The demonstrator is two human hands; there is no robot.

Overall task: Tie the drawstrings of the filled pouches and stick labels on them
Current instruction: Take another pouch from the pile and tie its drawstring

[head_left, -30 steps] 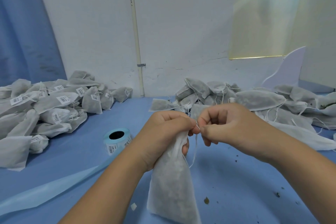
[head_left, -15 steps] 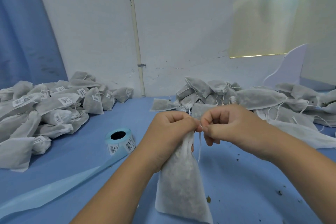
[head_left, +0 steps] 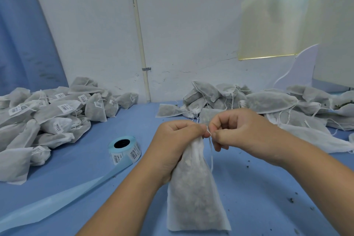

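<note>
A filled white pouch point(head_left: 193, 193) stands upright on the blue table in front of me. My left hand point(head_left: 172, 143) grips its gathered neck. My right hand point(head_left: 241, 130) pinches the thin white drawstring point(head_left: 211, 151) right beside the neck, and a loose end of the string hangs down along the pouch. The two hands almost touch. A roll of barcode labels point(head_left: 124, 149) lies left of my left hand, with its pale blue backing strip point(head_left: 63, 199) trailing toward the lower left.
A heap of labelled pouches point(head_left: 47, 120) lies at the left. A heap of unlabelled filled pouches point(head_left: 268, 103) with loose strings lies at the back right. Dark crumbs point(head_left: 292, 199) dot the blue table point(head_left: 268, 197) on the right. A white wall stands behind.
The pouch has shifted slightly to the right and stands a bit more upright. Both hands stay at its neck, working the drawstring.
</note>
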